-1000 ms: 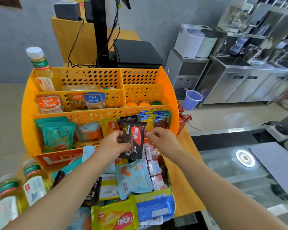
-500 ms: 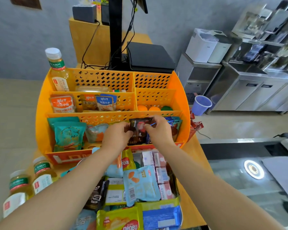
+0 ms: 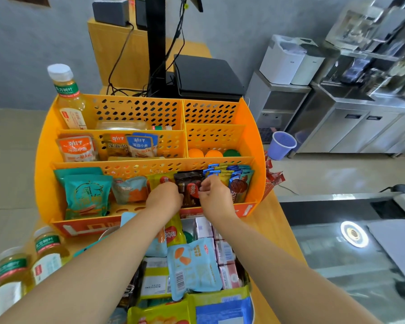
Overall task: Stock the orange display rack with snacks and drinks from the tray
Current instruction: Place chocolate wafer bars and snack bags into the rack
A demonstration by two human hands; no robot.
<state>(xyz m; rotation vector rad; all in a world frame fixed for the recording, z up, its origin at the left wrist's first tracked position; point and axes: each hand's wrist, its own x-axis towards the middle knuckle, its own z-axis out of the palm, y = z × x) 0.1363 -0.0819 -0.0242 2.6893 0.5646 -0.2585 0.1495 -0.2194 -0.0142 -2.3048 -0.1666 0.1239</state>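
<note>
We are holding a dark brown wafer packet (image 3: 189, 187) upright in the front row of the orange rack (image 3: 248, 127) — our left hand (image 3: 165, 198) is pinching its left edge and our right hand (image 3: 214, 197) is gripping its right edge. The packet is sitting between a yellow wafer packet (image 3: 160, 180) and a stack of blue cookie packs (image 3: 235, 181). The tray (image 3: 249, 284) of snacks is lying just below our wrists.

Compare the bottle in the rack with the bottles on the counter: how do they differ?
The rack bottle stands alone in the back-left compartment of the orange rack; the counter bottles cluster in front of the rack's left end, not yet stocked. The rack bottle shows whole down to the divider; the counter bottles are partly cropped by the frame. All share white caps, green neck bands and yellowish drink.
</note>
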